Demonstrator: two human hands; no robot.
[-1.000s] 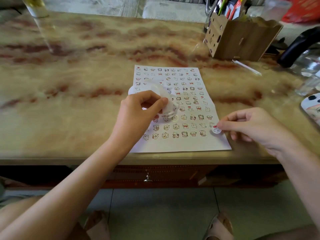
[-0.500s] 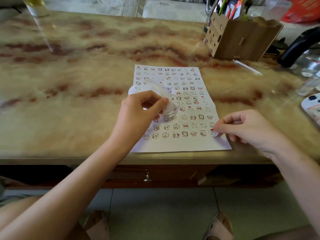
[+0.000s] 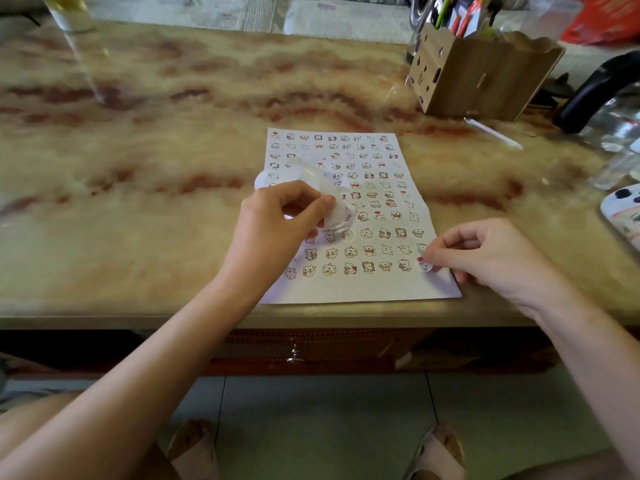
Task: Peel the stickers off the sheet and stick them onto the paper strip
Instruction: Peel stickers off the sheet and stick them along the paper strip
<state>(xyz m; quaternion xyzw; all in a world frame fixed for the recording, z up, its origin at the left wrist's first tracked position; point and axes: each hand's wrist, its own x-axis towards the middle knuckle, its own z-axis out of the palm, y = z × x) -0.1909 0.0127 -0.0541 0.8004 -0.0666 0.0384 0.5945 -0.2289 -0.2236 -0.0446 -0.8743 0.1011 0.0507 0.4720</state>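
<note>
I'm gripping the translucent coiled strip (image 3: 334,206) in my left fingers (image 3: 298,190), pinching a round white sticker (image 3: 424,265) with my right fingers (image 3: 450,239)

**Clearance, tabletop**

Left of sheet (image 3: 363,289): broad bare table (image 3: 138,209), one bottle (image 3: 67,12) at far corner. Right: box (image 3: 485,84) behind, straw (image 3: 493,134) just before it, black handle (image 3: 595,91), glassware (image 3: 620,133) and plate (image 3: 623,213) along the edge; open lane between these and sheet. Over sheet: left hand (image 3: 273,230) with roll (image 3: 337,216) at middle, right hand (image 3: 495,258) pinching sticker (image 3: 424,265) at near right corner.

head view — worn on head | faces forward-down | close over table (image 3: 138,174) edge
</note>
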